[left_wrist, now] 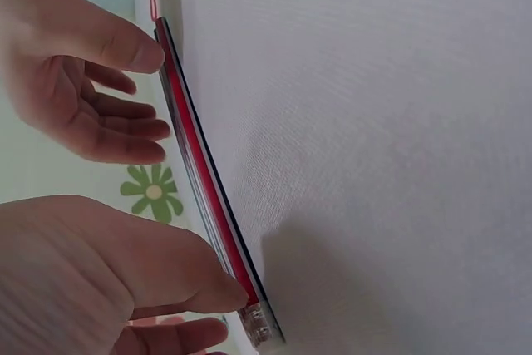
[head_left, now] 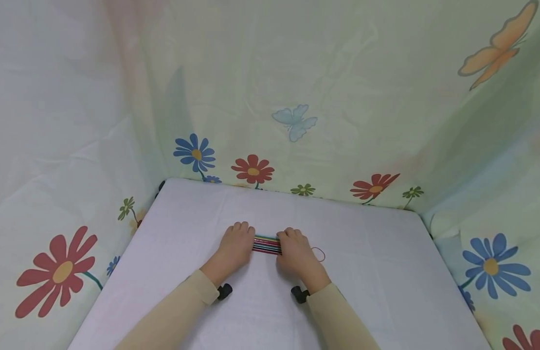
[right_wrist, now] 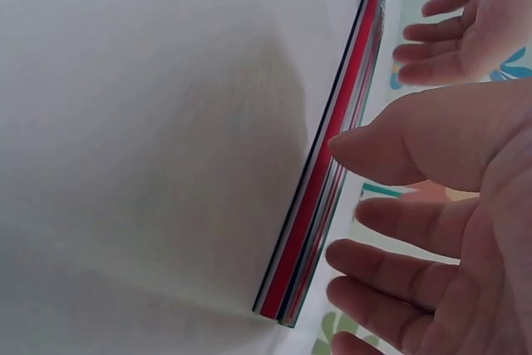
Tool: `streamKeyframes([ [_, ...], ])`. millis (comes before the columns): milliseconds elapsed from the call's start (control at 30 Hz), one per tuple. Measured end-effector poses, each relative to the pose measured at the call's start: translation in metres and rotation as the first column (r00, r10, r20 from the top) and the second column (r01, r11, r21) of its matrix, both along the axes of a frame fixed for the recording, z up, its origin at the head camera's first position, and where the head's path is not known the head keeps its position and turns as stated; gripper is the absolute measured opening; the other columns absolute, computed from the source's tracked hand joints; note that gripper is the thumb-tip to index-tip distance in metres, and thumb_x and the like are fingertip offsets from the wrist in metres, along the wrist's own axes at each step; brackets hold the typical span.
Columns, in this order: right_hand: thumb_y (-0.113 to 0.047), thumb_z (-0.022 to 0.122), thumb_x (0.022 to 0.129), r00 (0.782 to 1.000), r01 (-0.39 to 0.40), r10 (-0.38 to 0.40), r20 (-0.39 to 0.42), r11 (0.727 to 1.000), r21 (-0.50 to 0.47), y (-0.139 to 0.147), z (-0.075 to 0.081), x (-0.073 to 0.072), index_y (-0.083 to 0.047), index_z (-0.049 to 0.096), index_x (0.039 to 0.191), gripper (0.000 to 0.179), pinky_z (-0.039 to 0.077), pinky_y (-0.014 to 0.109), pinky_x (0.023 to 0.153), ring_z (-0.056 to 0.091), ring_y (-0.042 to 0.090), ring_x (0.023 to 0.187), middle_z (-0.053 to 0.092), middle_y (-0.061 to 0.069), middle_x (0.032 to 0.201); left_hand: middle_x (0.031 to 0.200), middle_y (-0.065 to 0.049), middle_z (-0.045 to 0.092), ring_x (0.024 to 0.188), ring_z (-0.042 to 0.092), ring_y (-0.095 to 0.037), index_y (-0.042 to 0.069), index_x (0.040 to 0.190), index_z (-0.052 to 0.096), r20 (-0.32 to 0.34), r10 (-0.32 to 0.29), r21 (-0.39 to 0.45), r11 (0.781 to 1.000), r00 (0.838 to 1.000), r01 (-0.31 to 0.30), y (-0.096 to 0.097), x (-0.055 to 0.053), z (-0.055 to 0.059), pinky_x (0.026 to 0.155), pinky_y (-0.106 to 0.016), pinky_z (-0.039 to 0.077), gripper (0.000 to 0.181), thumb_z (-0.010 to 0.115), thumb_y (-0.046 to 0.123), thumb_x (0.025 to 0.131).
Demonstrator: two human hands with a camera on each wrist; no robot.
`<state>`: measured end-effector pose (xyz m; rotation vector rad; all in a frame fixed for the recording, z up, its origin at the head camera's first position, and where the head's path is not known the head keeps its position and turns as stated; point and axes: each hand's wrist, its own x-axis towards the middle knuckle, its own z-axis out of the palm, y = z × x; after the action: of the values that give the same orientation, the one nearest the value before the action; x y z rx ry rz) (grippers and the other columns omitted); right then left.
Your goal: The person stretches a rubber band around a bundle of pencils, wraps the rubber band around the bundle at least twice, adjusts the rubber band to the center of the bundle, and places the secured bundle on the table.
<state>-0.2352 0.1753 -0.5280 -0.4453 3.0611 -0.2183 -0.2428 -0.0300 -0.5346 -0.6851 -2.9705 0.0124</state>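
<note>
A bundle of slim, glossy coloured pencils (head_left: 267, 245), striped red, dark, silver and green, lies sideways on the white table. At its left end my left hand (head_left: 238, 243) holds it, the thumb on the near side beside a clear, shiny tip (left_wrist: 260, 326). Toward the other end, my right hand (head_left: 296, 253) arches over the bundle. Its thumb (right_wrist: 366, 151) touches the near side, and the other fingers reach loosely down past the far side. Just right of that hand lies a thin reddish loop (head_left: 324, 256), like a rubber band. Fingertip contact behind the bundle is hard to see.
White cloth covers the table (head_left: 370, 272). Its far edge meets a hanging curtain (head_left: 235, 87) printed with flowers and butterflies, which also encloses both sides. A small black device (head_left: 225, 291) sits at the left wrist, and another (head_left: 299, 294) at the right.
</note>
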Motion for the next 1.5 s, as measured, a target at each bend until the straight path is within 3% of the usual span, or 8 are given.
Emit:
streamKeyframes([
  [333,-0.014,0.076,0.091,0.999,0.025,-0.025,0.048,1.0,0.007,-0.003,-0.008,-0.01,-0.005,0.064,0.138,0.05,0.049,0.052,0.101,0.052,0.029,0.113,0.06,0.011,0.125,0.12,-0.012,0.064,0.112,0.059,-0.026,0.003,0.132,0.063,0.053,0.006,-0.05,0.999,0.999,-0.003,0.007,-0.007,-0.002,0.101,-0.044,0.054,0.037,0.072,0.023,0.103],
  [600,-0.013,0.075,0.089,0.994,0.042,-0.04,0.105,0.999,-0.014,-0.007,-0.006,-0.013,-0.009,0.066,0.134,0.045,0.047,0.052,0.098,0.051,0.027,0.108,0.06,0.008,0.119,0.114,-0.012,0.063,0.107,0.06,-0.027,0.005,0.125,0.065,0.042,0.022,-0.043,0.999,0.999,-0.02,0.011,-0.011,-0.004,0.093,-0.044,0.055,0.029,0.071,0.021,0.102],
  [967,-0.01,0.074,0.091,0.99,0.03,-0.028,0.139,0.999,-0.011,-0.01,-0.004,-0.015,-0.014,0.068,0.115,0.025,0.048,0.052,0.093,0.055,0.026,0.099,0.062,0.003,0.103,0.115,-0.013,0.061,0.106,0.055,-0.029,0.005,0.12,0.065,0.109,0.075,-0.013,0.997,0.991,-0.074,0.012,-0.012,-0.008,0.089,-0.046,0.051,0.021,0.067,0.02,0.105],
  [1167,-0.01,0.073,0.09,0.988,0.023,-0.026,0.154,1.0,0.021,-0.01,-0.006,-0.017,-0.013,0.068,0.113,0.023,0.049,0.054,0.094,0.059,0.027,0.096,0.064,0.004,0.1,0.106,-0.011,0.064,0.099,0.054,-0.027,0.006,0.114,0.065,0.102,0.077,0.009,0.997,0.992,-0.078,0.012,-0.012,-0.008,0.084,-0.045,0.048,0.018,0.071,0.018,0.102],
  [1500,-0.014,0.076,0.09,0.987,0.024,-0.029,0.16,0.999,0.031,-0.011,-0.007,-0.02,-0.01,0.07,0.113,0.024,0.05,0.053,0.092,0.059,0.026,0.093,0.065,0.004,0.098,0.107,-0.013,0.067,0.098,0.057,-0.027,0.006,0.113,0.066,0.111,0.095,0.001,0.995,0.989,-0.096,0.014,-0.011,-0.009,0.085,-0.045,0.048,0.018,0.072,0.019,0.102],
])
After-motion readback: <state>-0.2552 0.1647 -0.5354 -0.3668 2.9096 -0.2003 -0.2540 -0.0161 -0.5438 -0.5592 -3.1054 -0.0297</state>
